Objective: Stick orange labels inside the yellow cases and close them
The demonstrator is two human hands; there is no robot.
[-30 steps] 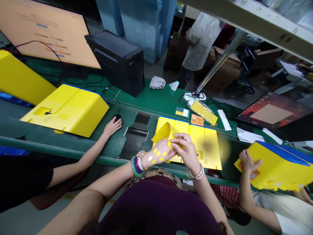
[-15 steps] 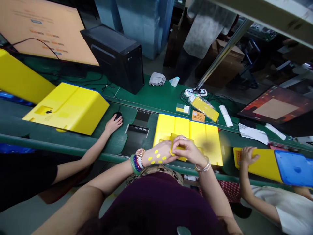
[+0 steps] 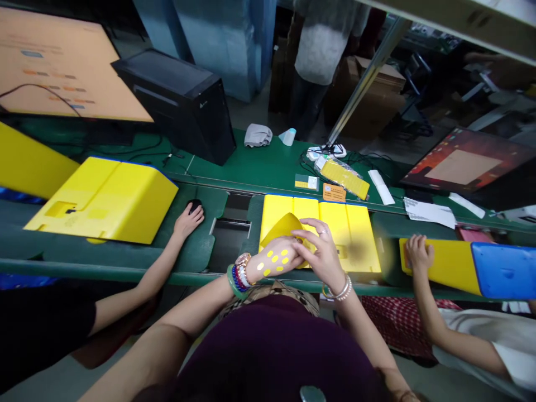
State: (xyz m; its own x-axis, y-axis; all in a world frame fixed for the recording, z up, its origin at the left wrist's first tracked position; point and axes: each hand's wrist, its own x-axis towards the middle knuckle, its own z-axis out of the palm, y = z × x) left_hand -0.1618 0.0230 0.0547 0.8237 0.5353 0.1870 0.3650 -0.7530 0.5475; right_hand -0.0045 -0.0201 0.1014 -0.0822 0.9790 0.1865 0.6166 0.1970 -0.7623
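My left hand is closed on a bent yellow sticker sheet. Several round yellow stickers are stuck to the back of that hand. My right hand meets the sheet's near edge, thumb and a finger bent together there; any small sticker between the fingertips is too small to make out. Both hands are over a pair of yellow panels with blue back edges, lying side by side on the green bench and partly covered by my hands and the sheet.
On the left, a co-worker's hand rests on a black mouse, beside a yellow casing. To the right, another person's hand touches a yellow and blue part. A bagged yellow sheet pack and an orange card lie behind.
The yellow sheet has tilted up and shows more of its face. My right hand's fingers have spread from a tight pinch. The view has shifted slightly.
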